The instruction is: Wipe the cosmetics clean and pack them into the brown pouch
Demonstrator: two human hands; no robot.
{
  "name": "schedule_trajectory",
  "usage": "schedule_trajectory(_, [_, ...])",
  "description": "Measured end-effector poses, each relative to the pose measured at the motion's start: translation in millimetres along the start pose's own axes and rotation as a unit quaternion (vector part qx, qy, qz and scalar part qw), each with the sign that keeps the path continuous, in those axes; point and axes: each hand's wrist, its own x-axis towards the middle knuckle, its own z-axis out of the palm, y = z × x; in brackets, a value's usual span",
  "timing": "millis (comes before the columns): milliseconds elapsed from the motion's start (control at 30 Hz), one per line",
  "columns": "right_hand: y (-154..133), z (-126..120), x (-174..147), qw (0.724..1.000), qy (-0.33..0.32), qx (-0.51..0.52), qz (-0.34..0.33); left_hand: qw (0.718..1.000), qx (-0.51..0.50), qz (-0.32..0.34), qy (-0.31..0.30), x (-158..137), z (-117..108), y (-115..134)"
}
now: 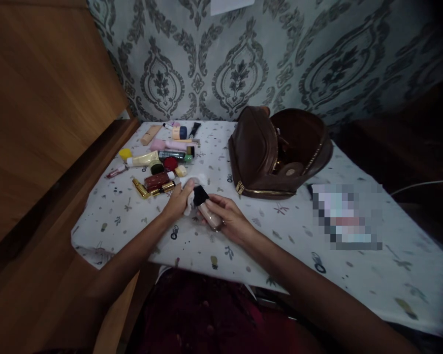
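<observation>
My right hand [231, 216] is closed around a foundation bottle [211, 216] with a black cap and a beige body, tilted with its cap toward the upper left. In my left hand [179, 201] is a crumpled white wipe [189, 205], pressed close against the black cap. Part of the wipe is hidden behind the fingers. Just left of my left hand lie gold tubes [140, 188] and a dark red bottle [158, 180]. A brown cosmetic bag [256, 152] stands unzipped beyond my right hand, with a few items dimly visible inside.
Several cosmetics, among them a cream-coloured tube [143, 159], a pink tube [175, 145] and a blue-lidded jar [179, 132], spread over the table's left side. A blurred-out flat object [345, 216] lies at right, near a white cable [421, 185]. Wooden furniture [51, 98] borders the left.
</observation>
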Motion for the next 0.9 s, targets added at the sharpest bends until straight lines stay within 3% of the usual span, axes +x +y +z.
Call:
schedule_trajectory(100, [1, -1, 1, 0.998, 0.021, 0.056, 0.017, 0.99, 0.105, 0.08, -0.057, -3, -3, -2])
schedule_trajectory(267, [2, -3, 1, 0.994, -0.015, 0.081, 0.07, 0.963, 0.199, 0.177, -0.048, -6, -2, 0])
schedule_trajectory(433, [0, -1, -1, 0.987, -0.052, 0.078, 0.134, 0.965, 0.184, 0.185, -0.032, -8, -1, 3])
schedule_trajectory(567, [0, 1, -2, 0.984, -0.056, 0.081, 0.147, 0.969, 0.183, 0.166, -0.013, -6, -1, 2])
schedule_trajectory(733, [6, 5, -2, 0.997, -0.009, 0.051, 0.06, 0.972, 0.177, 0.152, 0.011, -4, 0, -1])
schedule_trajectory(900, [14, -1, 0, 0.995, 0.044, -0.064, -0.067, 0.927, 0.284, 0.242, -0.044, -7, 5, 0])
